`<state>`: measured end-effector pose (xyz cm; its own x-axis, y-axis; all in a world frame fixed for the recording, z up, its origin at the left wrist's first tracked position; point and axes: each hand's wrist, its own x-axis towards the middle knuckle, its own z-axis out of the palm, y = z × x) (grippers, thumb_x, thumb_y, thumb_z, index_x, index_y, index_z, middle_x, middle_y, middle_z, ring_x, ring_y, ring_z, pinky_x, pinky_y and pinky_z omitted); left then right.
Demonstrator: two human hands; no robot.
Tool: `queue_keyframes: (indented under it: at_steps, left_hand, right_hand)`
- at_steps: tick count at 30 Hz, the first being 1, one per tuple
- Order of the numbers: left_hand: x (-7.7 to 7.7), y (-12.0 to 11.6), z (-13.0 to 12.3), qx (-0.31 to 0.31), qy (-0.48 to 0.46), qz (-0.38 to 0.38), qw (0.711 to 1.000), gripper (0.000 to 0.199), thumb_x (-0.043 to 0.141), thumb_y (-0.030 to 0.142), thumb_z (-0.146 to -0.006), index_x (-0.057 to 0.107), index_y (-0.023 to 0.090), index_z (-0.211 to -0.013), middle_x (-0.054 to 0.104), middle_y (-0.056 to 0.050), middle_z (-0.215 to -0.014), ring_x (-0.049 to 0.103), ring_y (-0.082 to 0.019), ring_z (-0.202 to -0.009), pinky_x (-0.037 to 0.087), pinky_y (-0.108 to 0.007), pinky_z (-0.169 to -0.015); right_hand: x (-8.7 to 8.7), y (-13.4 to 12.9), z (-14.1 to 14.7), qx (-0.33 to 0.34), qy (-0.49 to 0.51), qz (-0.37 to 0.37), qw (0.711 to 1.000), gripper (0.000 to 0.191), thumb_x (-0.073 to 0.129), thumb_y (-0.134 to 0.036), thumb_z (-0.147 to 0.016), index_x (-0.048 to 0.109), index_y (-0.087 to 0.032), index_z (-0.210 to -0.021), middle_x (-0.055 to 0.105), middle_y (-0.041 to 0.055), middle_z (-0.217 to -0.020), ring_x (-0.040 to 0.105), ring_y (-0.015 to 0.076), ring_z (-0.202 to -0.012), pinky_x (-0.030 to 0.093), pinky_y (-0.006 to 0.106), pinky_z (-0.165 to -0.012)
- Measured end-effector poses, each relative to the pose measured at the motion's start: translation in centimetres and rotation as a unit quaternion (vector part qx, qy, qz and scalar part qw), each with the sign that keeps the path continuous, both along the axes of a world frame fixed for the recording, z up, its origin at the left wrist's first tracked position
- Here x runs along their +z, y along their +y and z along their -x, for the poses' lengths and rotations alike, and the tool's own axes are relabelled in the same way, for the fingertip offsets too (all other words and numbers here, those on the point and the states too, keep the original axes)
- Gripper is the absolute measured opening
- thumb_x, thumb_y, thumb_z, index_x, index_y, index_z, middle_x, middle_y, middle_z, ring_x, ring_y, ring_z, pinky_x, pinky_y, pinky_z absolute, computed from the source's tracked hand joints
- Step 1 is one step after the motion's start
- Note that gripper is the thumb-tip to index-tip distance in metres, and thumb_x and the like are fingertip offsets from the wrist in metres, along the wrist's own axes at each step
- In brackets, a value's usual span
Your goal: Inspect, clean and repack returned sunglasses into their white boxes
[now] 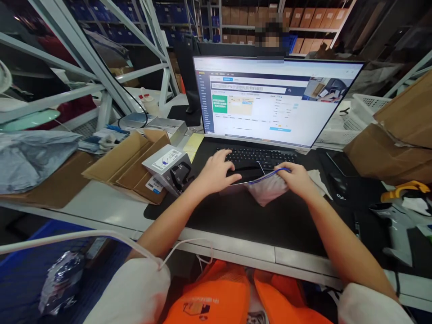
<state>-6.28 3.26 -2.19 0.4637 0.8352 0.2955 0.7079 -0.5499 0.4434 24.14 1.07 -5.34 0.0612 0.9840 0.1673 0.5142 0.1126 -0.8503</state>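
Observation:
My right hand point(295, 180) pinches the upper edge of a pale, see-through zip bag point(268, 189) with a blue strip along its mouth. The bag hangs tilted above the black desk mat, in front of the keyboard point(259, 156). My left hand point(218, 173) is at the keyboard's left end, fingers apart and thumb stretched toward the bag. Whether that thumb touches the bag's edge I cannot tell. A dark strip shows between the hands, but its kind is unclear. Behind the keyboard stands a lit monitor point(256, 103).
Left of my left hand stand a grey printed box point(167, 164) and an open cardboard box point(126, 164). A mouse point(337, 185), a grey handheld device with a yellow part point(398, 229) and a large carton point(388, 148) are on the right. Another person is behind the monitor.

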Motion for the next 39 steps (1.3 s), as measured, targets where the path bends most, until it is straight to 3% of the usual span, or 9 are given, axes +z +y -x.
queue_keyframes:
  at_steps: [4,7,14,20,25,30,32,35,39]
  left_hand:
    - [-4.8,1.0,-1.0,0.03,0.06,0.056,0.996,0.04,0.064,0.053,-0.089,0.073,0.015,-0.088,0.037,-0.019,-0.163,0.021,-0.042,-0.157,0.025,-0.064,-0.123]
    - [-5.6,1.8,-1.4,0.02,0.01,0.074,0.997,0.032,0.073,0.048,-0.082,0.07,0.016,-0.082,0.042,-0.018,-0.16,0.021,-0.042,-0.156,0.023,-0.064,-0.124]
    - [-0.5,2.5,-0.3,0.001,-0.205,0.036,0.978,0.02,0.073,0.031,-0.076,0.056,0.02,-0.08,0.051,-0.014,-0.148,0.044,-0.033,-0.142,0.03,-0.054,-0.122]
    - [3.2,-3.6,0.3,-0.06,-0.248,-0.013,0.967,0.028,0.074,0.034,-0.08,0.049,0.022,-0.074,0.058,-0.011,-0.144,0.044,-0.033,-0.144,0.03,-0.053,-0.123]
    - [-3.1,-10.2,-3.4,-0.178,-0.173,0.028,0.968,0.014,0.07,0.021,-0.085,0.058,0.021,-0.078,0.057,-0.012,-0.144,0.04,-0.033,-0.148,0.027,-0.059,-0.125]
    - [-9.6,-11.3,-4.7,-0.175,-0.099,0.036,0.979,0.014,0.072,0.03,-0.088,0.069,0.017,-0.083,0.035,-0.017,-0.164,0.02,-0.043,-0.156,0.013,-0.074,-0.124]
    - [-10.2,-10.6,-4.3,-0.164,-0.092,0.059,0.98,0.023,0.067,0.038,-0.092,0.074,0.017,-0.083,0.029,-0.014,-0.168,0.02,-0.044,-0.156,0.015,-0.074,-0.123]
    - [-9.9,-9.4,-4.5,-0.142,-0.117,0.083,0.979,0.032,0.05,0.03,-0.101,0.078,0.019,-0.091,0.05,-0.013,-0.153,0.047,-0.033,-0.142,0.037,-0.059,-0.12]
    - [-9.6,-8.4,-6.0,-0.112,-0.156,0.068,0.979,0.033,0.056,0.018,-0.091,0.074,0.018,-0.119,0.062,-0.014,-0.131,0.058,-0.028,-0.125,0.048,-0.051,-0.113]
  right_hand:
    - [-4.3,-0.3,-5.1,-0.125,0.14,0.08,0.979,0.028,0.074,-0.046,-0.069,0.072,-0.021,-0.082,0.067,0.002,-0.07,0.056,0.0179,-0.06,0.038,0.027,-0.049]
    - [-6.3,-1.6,-6.5,-0.113,0.188,0.102,0.97,0.036,0.073,-0.05,-0.066,0.069,-0.023,-0.09,0.068,0.0033,-0.075,0.059,0.0185,-0.06,0.042,0.027,-0.047]
    - [-6.9,-3.3,-7.6,-0.069,0.237,0.102,0.964,0.057,0.089,-0.038,-0.057,0.073,-0.019,-0.108,0.068,0.003,-0.084,0.06,0.0166,-0.07,0.045,0.025,-0.055]
    - [-6.5,-3.3,-9.4,-0.146,0.284,0.014,0.948,0.054,0.089,-0.045,-0.059,0.072,-0.019,-0.102,0.069,0.0032,-0.088,0.062,0.018,-0.075,0.05,0.029,-0.063]
    - [-4.8,-4.0,-11.4,-0.199,0.403,-0.144,0.882,0.042,0.088,-0.037,-0.064,0.071,-0.022,-0.099,0.07,0.0027,-0.097,0.066,0.0182,-0.086,0.055,0.029,-0.071]
    - [-3.3,-5.5,-10.6,-0.138,0.443,-0.175,0.868,0.036,0.087,-0.037,-0.07,0.072,-0.022,-0.099,0.072,0.0022,-0.097,0.068,0.0183,-0.087,0.056,0.028,-0.07]
    - [-2.9,-6.2,-9.4,-0.115,0.435,-0.182,0.874,0.037,0.088,-0.037,-0.069,0.073,-0.021,-0.099,0.073,0.0028,-0.099,0.07,0.02,-0.091,0.057,0.031,-0.076]
    - [-2.0,-7.3,-7.6,-0.08,0.401,-0.21,0.888,0.033,0.087,-0.037,-0.072,0.074,-0.022,-0.098,0.075,0.0042,-0.107,0.07,0.0252,-0.107,0.056,0.041,-0.098]
    - [-0.7,-8.5,-6.7,-0.047,0.352,-0.273,0.894,0.026,0.084,-0.033,-0.077,0.074,-0.023,-0.099,0.074,0.0065,-0.113,0.068,0.0282,-0.113,0.051,0.048,-0.106]
